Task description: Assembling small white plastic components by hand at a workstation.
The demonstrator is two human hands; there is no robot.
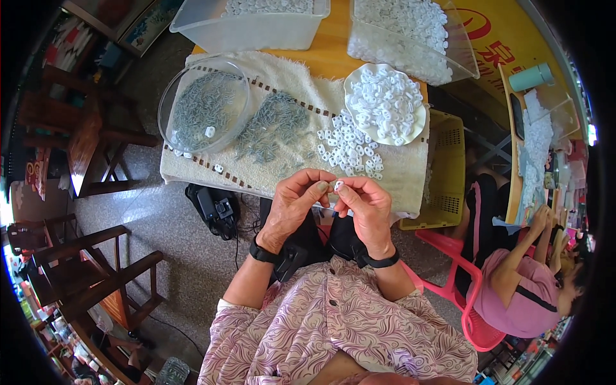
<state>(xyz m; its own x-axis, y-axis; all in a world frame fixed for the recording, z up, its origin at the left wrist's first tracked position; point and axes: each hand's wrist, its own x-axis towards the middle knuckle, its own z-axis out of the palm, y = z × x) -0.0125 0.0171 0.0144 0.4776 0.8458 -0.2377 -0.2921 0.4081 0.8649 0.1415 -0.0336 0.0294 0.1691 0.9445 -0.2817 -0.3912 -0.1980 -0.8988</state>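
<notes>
Over the table's near edge, my right hand (367,208) pinches a small white plastic piece (338,185) with holes in it. My left hand (296,204) is closed at the fingertips right beside that piece; whatever it grips is too small to make out. Just beyond my hands lies a loose heap of similar white pieces (346,146). More of them fill a scalloped white plate (351,122) at the back right. A spread of tiny grey rod-like parts (274,122) lies to the left, beside a clear round tub (163,109) holding more of the same.
A cream towel (321,96) covers the wooden table. Two clear bins, one at the back left (256,33) and one at the back right (410,61), hold white pieces. A yellow crate (443,173) stands right. A person in pink (513,289) sits near a red chair (471,301).
</notes>
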